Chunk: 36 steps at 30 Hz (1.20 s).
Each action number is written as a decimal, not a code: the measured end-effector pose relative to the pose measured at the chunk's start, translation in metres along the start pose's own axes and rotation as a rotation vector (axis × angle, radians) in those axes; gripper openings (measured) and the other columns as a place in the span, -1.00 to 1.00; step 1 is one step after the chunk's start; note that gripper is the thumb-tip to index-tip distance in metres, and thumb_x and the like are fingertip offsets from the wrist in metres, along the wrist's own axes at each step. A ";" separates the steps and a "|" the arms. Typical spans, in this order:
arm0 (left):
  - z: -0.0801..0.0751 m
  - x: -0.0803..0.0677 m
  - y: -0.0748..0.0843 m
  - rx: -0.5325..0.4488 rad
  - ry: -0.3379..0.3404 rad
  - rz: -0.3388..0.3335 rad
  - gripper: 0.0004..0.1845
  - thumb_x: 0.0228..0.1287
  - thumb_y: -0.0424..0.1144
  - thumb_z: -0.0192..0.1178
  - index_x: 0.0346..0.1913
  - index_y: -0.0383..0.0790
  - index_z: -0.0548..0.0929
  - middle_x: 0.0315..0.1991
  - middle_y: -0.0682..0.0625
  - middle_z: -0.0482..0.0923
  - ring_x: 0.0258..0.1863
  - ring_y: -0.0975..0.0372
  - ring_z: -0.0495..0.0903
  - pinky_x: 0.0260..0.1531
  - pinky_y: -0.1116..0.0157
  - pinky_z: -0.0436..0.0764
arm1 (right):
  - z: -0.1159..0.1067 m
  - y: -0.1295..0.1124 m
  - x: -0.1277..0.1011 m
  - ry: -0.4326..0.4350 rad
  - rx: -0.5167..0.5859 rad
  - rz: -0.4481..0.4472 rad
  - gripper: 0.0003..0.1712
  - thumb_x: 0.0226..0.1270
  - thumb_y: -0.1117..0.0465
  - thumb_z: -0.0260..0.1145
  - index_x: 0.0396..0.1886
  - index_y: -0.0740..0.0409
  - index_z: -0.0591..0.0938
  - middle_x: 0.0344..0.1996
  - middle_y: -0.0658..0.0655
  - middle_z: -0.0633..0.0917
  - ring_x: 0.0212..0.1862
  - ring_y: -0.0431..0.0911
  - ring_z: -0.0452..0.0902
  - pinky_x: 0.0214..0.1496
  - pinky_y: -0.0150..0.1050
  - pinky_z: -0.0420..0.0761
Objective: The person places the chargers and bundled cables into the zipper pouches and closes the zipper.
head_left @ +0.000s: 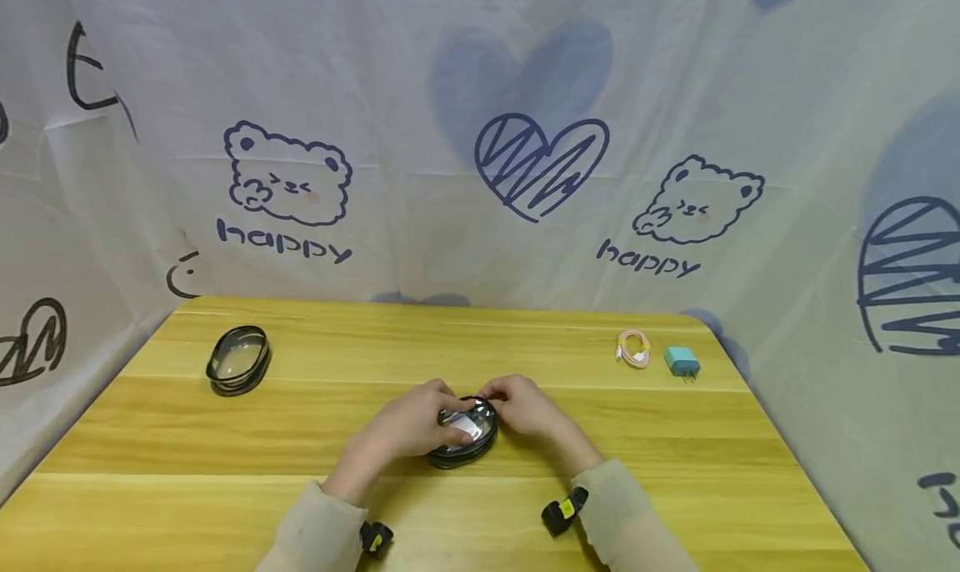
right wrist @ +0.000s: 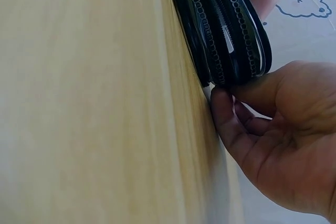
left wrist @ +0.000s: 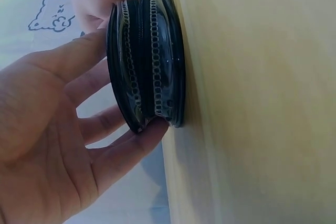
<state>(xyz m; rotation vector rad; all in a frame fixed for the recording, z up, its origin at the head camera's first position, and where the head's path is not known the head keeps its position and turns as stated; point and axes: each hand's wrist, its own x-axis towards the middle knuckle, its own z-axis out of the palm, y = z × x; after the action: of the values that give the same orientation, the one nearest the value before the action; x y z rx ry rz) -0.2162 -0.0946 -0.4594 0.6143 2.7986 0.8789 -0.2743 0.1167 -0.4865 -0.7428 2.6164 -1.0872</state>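
A small oval zipper pouch (head_left: 467, 430) with clear faces and black trim stands on the table in the head view, something white showing through its top. My left hand (head_left: 416, 419) grips it from the left, thumb and fingers around its rim. On the far right side my right hand (head_left: 528, 407) pinches the pouch's edge. In the right wrist view, thumb and forefinger (right wrist: 224, 106) meet at the end of the zipper band, hiding the zipper pull. A parted stretch of zipper (right wrist: 227, 38) shows white between its teeth. The left wrist view shows the zipper side (left wrist: 144, 59) facing the camera.
A second clear pouch with black trim (head_left: 238, 361) lies at the table's back left. A coiled pale pink cable (head_left: 633, 349) and a teal plug adapter (head_left: 682, 361) lie at the back right. A printed white cloth (head_left: 420, 222) hangs behind the wooden table (head_left: 187, 447).
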 end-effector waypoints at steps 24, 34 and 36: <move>0.001 -0.004 0.003 0.020 -0.003 -0.026 -0.49 0.30 -0.03 0.48 0.26 -0.10 0.72 0.05 -0.07 0.57 -0.17 0.18 0.54 -0.26 0.18 0.60 | -0.015 0.000 -0.004 -0.092 -0.017 0.024 -0.82 0.41 0.45 0.25 -0.29 0.24 0.76 -0.45 -0.03 0.66 -0.33 -0.18 0.49 -0.20 -0.30 0.51; 0.002 -0.003 0.005 0.020 0.004 -0.034 -0.48 0.25 -0.03 0.51 0.23 -0.12 0.74 0.02 -0.06 0.58 -0.20 0.18 0.53 -0.29 0.19 0.58 | -0.011 0.004 -0.004 -0.057 0.058 0.058 -0.82 0.38 0.48 0.23 -0.28 0.26 0.74 -0.48 0.00 0.67 -0.40 -0.20 0.51 -0.31 -0.35 0.53; 0.002 -0.002 0.005 0.024 0.006 -0.035 -0.48 0.25 -0.03 0.51 0.23 -0.13 0.74 0.02 -0.07 0.58 -0.19 0.18 0.53 -0.28 0.18 0.58 | -0.011 0.004 -0.004 -0.054 0.058 0.059 -0.82 0.38 0.48 0.23 -0.28 0.26 0.75 -0.48 0.00 0.68 -0.41 -0.21 0.52 -0.32 -0.35 0.54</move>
<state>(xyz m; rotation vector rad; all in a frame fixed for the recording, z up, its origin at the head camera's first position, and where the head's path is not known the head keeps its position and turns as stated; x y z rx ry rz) -0.2118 -0.0912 -0.4578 0.5647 2.8202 0.8432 -0.2769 0.1279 -0.4818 -0.6685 2.5342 -1.1059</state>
